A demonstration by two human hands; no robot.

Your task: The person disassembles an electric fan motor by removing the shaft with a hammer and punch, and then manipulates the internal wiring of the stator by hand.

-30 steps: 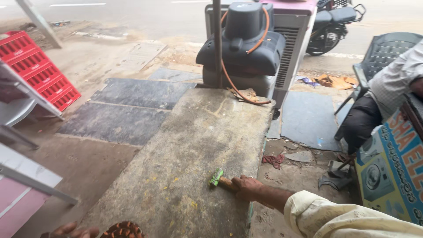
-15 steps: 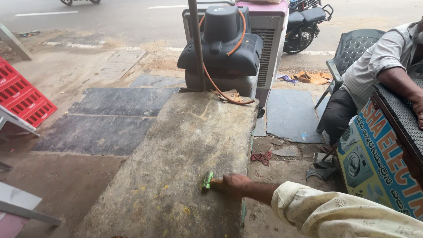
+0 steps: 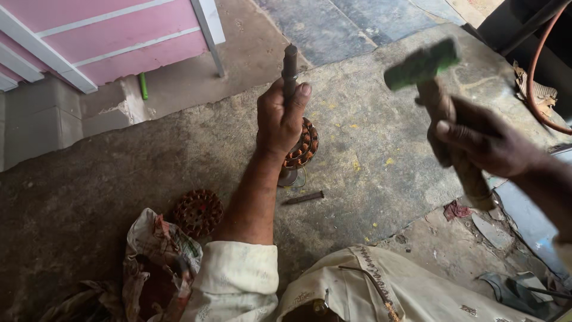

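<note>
The steel shaft point(image 3: 289, 65) stands upright, its top sticking out above the left hand point(image 3: 280, 119), whose fingers point(image 3: 271, 128) are wrapped tight around its middle with the thumb laid up along it. Below the fist, the shaft runs through a copper-wound stator point(image 3: 302, 146) that rests on the stone slab point(image 3: 369, 113). The right hand point(image 3: 485, 143) is raised off to the right, well apart from the shaft, fingers closed around the wooden handle of a hammer point(image 3: 438, 101); its green head sits above the hand, about level with the shaft's top, blurred.

A short dark metal pin point(image 3: 304, 197) lies on the slab just beside the stator's base. A second round stator point(image 3: 198, 211) lies nearer the person, left of the forearm, touching a crumpled cloth bag point(image 3: 156, 262). The slab's right edge drops to broken ground with a red scrap point(image 3: 456, 210). Open slab lies between the two hands. A pink panelled cabinet point(image 3: 107, 36) stands at the far left.
</note>
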